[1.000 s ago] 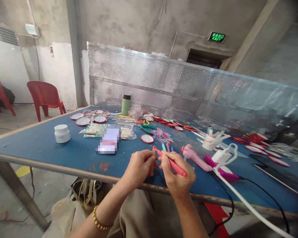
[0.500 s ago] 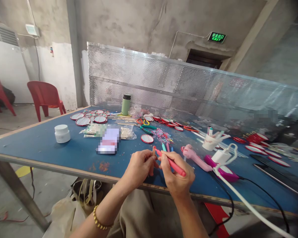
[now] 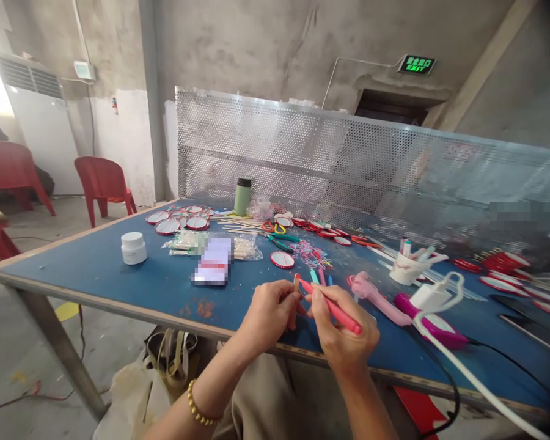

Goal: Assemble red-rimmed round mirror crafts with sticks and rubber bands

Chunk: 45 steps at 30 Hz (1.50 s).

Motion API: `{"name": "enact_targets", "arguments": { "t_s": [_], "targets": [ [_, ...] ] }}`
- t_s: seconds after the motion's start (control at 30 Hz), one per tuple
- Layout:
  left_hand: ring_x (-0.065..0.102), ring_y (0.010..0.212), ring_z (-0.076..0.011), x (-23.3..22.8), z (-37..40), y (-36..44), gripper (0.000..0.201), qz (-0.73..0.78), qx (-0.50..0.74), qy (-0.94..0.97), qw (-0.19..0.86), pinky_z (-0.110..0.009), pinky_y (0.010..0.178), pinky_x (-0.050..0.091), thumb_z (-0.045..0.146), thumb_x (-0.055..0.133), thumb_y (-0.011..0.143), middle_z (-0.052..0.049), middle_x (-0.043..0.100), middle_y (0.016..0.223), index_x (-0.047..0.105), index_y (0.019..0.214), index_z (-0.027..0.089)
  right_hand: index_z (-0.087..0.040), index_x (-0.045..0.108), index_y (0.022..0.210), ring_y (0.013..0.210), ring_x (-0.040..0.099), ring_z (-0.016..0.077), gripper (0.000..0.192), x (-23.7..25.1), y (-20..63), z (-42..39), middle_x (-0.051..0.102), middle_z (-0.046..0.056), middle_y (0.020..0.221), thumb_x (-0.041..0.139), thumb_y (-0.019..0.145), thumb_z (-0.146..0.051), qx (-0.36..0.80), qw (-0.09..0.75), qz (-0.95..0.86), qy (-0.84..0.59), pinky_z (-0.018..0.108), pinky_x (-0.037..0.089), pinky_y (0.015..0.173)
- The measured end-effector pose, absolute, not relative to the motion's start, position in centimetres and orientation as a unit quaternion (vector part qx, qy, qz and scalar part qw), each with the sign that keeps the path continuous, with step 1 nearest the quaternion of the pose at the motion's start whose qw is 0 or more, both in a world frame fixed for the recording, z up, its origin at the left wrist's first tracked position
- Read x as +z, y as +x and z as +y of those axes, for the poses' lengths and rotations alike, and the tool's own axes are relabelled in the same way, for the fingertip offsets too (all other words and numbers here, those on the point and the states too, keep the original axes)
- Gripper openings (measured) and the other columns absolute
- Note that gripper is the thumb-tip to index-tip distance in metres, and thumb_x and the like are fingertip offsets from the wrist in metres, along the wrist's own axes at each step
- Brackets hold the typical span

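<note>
My left hand [image 3: 274,310] pinches a small wooden craft stick [image 3: 296,283] upright near the front edge of the table. The stick's top end is coloured red. In my right hand [image 3: 346,333], held like a pencil, is a red-pink marker [image 3: 338,310]; its tip meets the coloured end of the stick or comes very close to it. Just beyond my hands lie a teal marker [image 3: 314,276] and other coloured pens. A round white disc with a red rim [image 3: 283,260] rests further back. My fingers hide the lower part of the stick.
Right of my hands lie a pink glue gun [image 3: 378,300], a purple power strip [image 3: 444,329] with cables and a cup of pens [image 3: 406,269]. A phone [image 3: 214,263], white jar [image 3: 134,249], green bottle [image 3: 242,198] and pliers [image 3: 282,243] also occupy the blue table [image 3: 96,278].
The whole view has shifted slightly, so the scene sits further right. Both hands keep their grip, with the marker still at the stick's end.
</note>
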<state>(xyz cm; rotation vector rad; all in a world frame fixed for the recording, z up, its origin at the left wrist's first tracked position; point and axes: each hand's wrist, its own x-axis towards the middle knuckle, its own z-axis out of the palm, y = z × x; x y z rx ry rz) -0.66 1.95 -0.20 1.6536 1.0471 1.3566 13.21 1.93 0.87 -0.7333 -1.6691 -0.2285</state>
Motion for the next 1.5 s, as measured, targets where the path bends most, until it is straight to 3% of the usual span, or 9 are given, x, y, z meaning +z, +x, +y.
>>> {"name": "enact_targets", "arguments": {
  "t_s": [0.3,1.5],
  "targets": [
    [0.051,0.045,-0.0111,0.01,1.69,-0.70,0.031,0.414,0.522,0.638,0.386,-0.021,0.054,0.041,0.032,0.048,0.091,0.002,0.059,0.047,0.063,0.067,0.018,-0.022,0.069,0.095,0.066,0.071,0.0144,0.011,0.75,13.15,1.86,0.073,0.001,0.079,0.060,0.090,-0.018,-0.029,0.631,-0.706,-0.319,0.028,0.059,0.066],
    [0.050,0.047,-0.0102,-0.30,1.82,-0.68,0.031,0.410,0.524,0.644,0.378,-0.019,0.055,0.038,0.031,0.047,0.092,0.004,0.057,0.047,0.057,0.065,0.020,-0.019,0.068,0.090,0.065,0.070,0.0132,0.010,0.77,13.09,1.74,0.075,0.001,0.080,0.059,0.091,-0.014,-0.071,0.597,-0.736,-0.310,0.024,0.055,0.065]
  ]
}}
